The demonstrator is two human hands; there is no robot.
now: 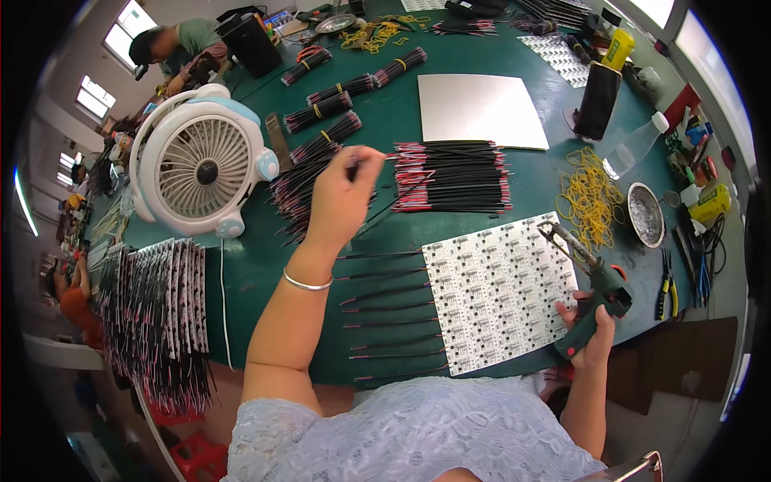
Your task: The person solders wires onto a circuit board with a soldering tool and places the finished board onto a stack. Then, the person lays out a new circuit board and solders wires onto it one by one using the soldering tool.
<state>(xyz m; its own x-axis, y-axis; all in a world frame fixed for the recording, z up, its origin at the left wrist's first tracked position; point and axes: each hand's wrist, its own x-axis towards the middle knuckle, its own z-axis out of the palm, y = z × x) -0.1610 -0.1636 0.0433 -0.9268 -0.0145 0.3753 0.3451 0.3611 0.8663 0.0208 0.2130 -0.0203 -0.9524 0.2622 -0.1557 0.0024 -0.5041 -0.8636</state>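
Note:
My left hand (344,193) reaches over the green table and pinches a thin black and red wire (384,158) at the edge of a loose pile of the same wires (454,177). My right hand (593,328) grips a green pistol-shaped soldering iron (590,281), its tip raised over the right edge of a white panel of small circuit boards (498,289). Several wires (385,313) lie in a row, their ends on the panel's left edge.
A white desk fan (201,165) stands at the left. Bundled wires (329,108), a grey sheet (478,108), yellow rubber bands (590,197), a metal dish (645,213), a plastic bottle (634,145) and pliers (666,285) surround the work. Finished wired boards (157,313) are stacked at lower left. Other people sit beyond.

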